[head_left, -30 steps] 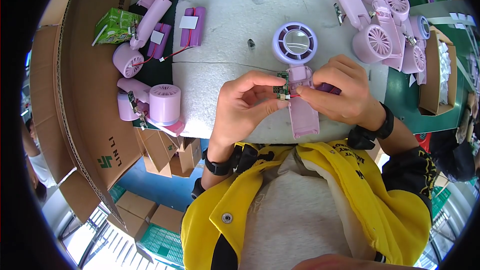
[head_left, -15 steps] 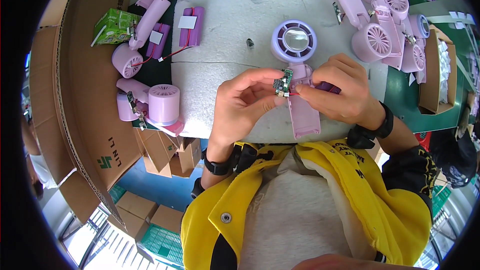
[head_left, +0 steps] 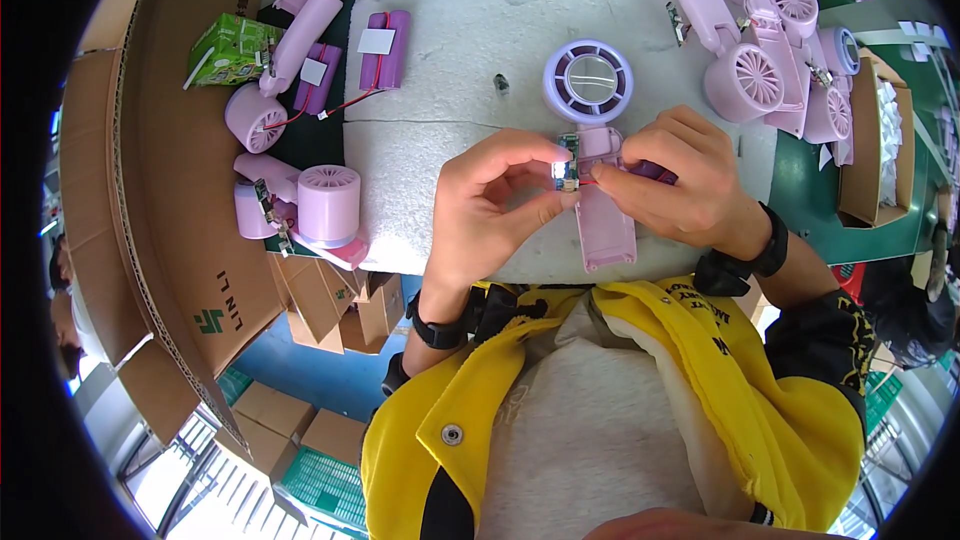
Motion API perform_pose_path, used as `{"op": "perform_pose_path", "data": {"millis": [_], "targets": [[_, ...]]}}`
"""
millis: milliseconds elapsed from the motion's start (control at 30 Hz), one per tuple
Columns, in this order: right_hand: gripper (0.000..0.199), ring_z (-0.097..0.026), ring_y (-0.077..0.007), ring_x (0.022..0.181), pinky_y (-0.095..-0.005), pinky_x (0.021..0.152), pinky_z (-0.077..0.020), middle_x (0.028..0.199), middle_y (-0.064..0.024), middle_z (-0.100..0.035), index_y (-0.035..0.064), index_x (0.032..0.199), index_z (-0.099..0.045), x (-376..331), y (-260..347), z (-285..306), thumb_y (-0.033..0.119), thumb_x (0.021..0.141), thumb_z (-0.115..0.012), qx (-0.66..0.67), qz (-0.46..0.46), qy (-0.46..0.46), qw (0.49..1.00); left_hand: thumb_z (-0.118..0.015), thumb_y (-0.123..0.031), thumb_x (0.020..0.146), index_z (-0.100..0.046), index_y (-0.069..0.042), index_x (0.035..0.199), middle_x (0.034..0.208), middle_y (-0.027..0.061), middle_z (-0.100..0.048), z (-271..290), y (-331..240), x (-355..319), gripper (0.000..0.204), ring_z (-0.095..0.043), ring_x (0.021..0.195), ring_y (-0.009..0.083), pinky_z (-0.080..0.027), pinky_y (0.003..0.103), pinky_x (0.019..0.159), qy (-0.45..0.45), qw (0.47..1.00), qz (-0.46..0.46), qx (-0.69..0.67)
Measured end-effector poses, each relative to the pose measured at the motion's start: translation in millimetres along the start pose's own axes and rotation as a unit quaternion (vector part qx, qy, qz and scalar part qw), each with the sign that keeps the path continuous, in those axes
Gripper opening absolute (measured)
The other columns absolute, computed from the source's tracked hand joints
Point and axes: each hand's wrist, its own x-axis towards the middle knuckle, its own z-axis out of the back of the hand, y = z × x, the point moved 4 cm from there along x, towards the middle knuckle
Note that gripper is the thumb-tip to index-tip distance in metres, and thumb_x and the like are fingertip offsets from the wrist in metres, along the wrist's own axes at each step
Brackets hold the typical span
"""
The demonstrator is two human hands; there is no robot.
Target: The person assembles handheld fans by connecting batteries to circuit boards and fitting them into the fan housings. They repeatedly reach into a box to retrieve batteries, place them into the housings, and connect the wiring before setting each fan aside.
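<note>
Left hand (head_left: 490, 205) pinching small circuit board (head_left: 567, 172), right hand (head_left: 670, 180) gripping lilac fan shell (head_left: 603, 205), cardboard box (head_left: 868, 155) holding white pieces

I am wearing a bright yellow jacket (head_left: 640, 380) with black trim and small black lettering near its open front, and a pale grey fleecy lining is showing inside it. A round metal snap button (head_left: 453, 434) is sitting on its left flap. The sleeves are sitting pushed back, leaving both forearms bare. A black band is circling the wrist of my left hand (head_left: 490, 205), and a black band is circling the wrist of my right hand (head_left: 680, 180).
</note>
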Motion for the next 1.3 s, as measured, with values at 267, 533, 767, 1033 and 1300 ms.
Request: {"op": "perform_pose_path", "data": {"millis": [267,533,767,1033,1300], "targets": [[0.025,-0.057,-0.0182,0.061,-0.0292,0.052,-0.0424,0.084,-0.0054,-0.061,0.0066,0.092,-0.071,-4,-2,-3,0.005,0.068,-0.078,0.064,-0.050,0.034,0.996,-0.072,0.011,0.070,-0.069,-0.005,0.114,0.103,0.0110,-0.069,-5,-11,5,0.047,-0.068,0.090,0.0201,-0.056,0.029,0.075,0.017,0.983,-0.069,0.167],[0.033,-0.063,-0.0182,0.065,-0.0285,0.054,-0.0472,0.090,-0.0078,-0.065,0.0062,0.101,-0.069,2,3,-4,0.009,0.070,-0.079,0.049,-0.187,0.011,0.981,-0.073,0.006,0.072,-0.069,-0.006,0.114,0.101,0.0111,-0.070,-14,-10,2,0.045,-0.070,0.083,0.0229,-0.056,0.030,0.071,-0.013,0.973,-0.069,0.220],[0.037,-0.066,-0.0171,0.070,-0.0270,0.057,-0.0512,0.092,-0.0089,-0.065,0.0071,0.103,-0.070,1,3,-3,0.006,0.068,-0.081,0.021,-0.176,0.028,0.984,-0.074,0.005,0.073,-0.071,-0.005,0.107,0.098,0.0105,-0.071,-13,-12,3,0.036,-0.070,0.081,0.0226,-0.058,0.030,0.070,-0.031,0.970,-0.079,0.227],[0.036,-0.066,-0.0185,0.069,-0.0280,0.057,-0.0522,0.091,-0.0095,-0.065,0.0055,0.100,-0.072,2,-1,-4,0.001,0.066,-0.082,0.049,-0.186,0.001,0.981,-0.074,0.004,0.072,-0.074,-0.003,0.100,0.094,0.0105,-0.071,-17,-18,5,0.028,-0.070,0.078,0.0209,-0.057,0.029,0.068,-0.056,0.956,-0.090,0.275],[0.039,-0.064,-0.0172,0.068,-0.0262,0.056,-0.0511,0.089,-0.0094,-0.064,0.0050,0.102,-0.073,0,-3,-3,0.000,0.064,-0.083,0.052,-0.186,-0.010,0.981,-0.074,0.005,0.071,-0.075,-0.002,0.096,0.090,0.0101,-0.071,-20,-24,8,0.026,-0.070,0.076,0.0195,-0.056,0.027,0.065,-0.068,0.940,-0.112,0.316]]}}
